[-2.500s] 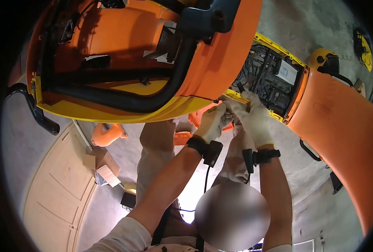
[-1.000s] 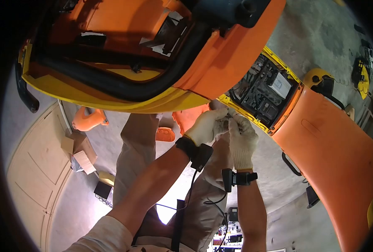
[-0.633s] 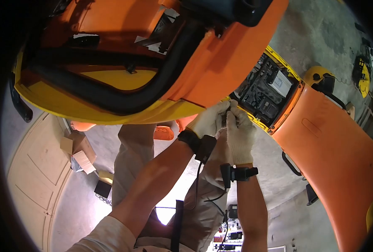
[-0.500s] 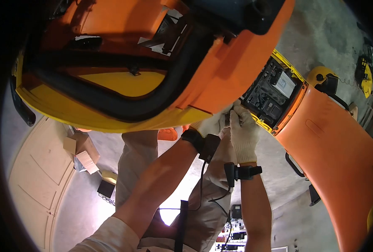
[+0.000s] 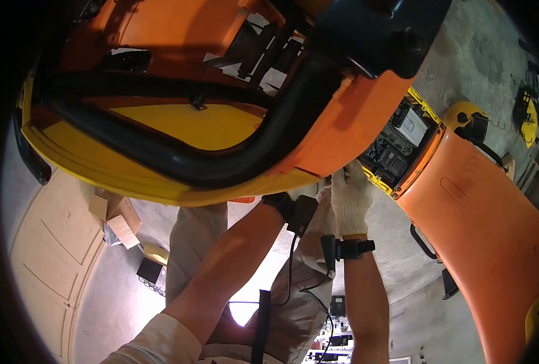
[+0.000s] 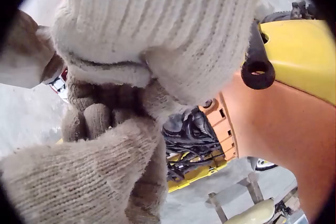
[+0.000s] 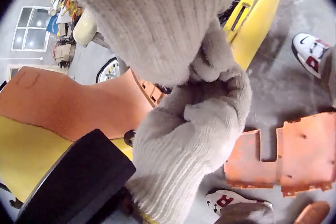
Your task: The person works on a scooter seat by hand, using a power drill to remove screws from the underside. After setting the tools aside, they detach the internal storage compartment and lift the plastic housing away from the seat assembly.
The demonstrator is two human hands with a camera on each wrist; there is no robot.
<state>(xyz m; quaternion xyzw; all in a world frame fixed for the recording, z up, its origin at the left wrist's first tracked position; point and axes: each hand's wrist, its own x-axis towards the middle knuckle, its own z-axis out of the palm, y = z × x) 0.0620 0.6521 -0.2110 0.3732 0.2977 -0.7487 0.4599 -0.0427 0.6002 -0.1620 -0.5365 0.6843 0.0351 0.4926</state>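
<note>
Both hands wear whitish knit gloves and meet beside the yellow edge of the orange vehicle body. In the head view the right hand (image 5: 351, 197) shows below the open compartment, while the body panel (image 5: 342, 121) covers most of the left hand (image 5: 296, 193). The left wrist view has the left hand (image 6: 157, 35) above and the right hand (image 6: 89, 169) below, its fingers curled. In the right wrist view the right hand (image 7: 157, 24) meets the left hand (image 7: 184, 140), whose fingers are bent. Whatever lies between the fingertips is hidden.
A black tubular bar (image 5: 178, 159) crosses the front of the body. The compartment (image 5: 397, 151) holds cables and a silver box. Orange panels (image 7: 307, 153) lie on the floor near the shoes. A yellow helmet-like shell (image 5: 463, 115) and a cardboard box (image 5: 124, 215) stand farther off.
The orange and yellow body with its black bar has come lower and farther right in the head view, covering more of the left hand. Both hands have drawn together from their earlier places.
</note>
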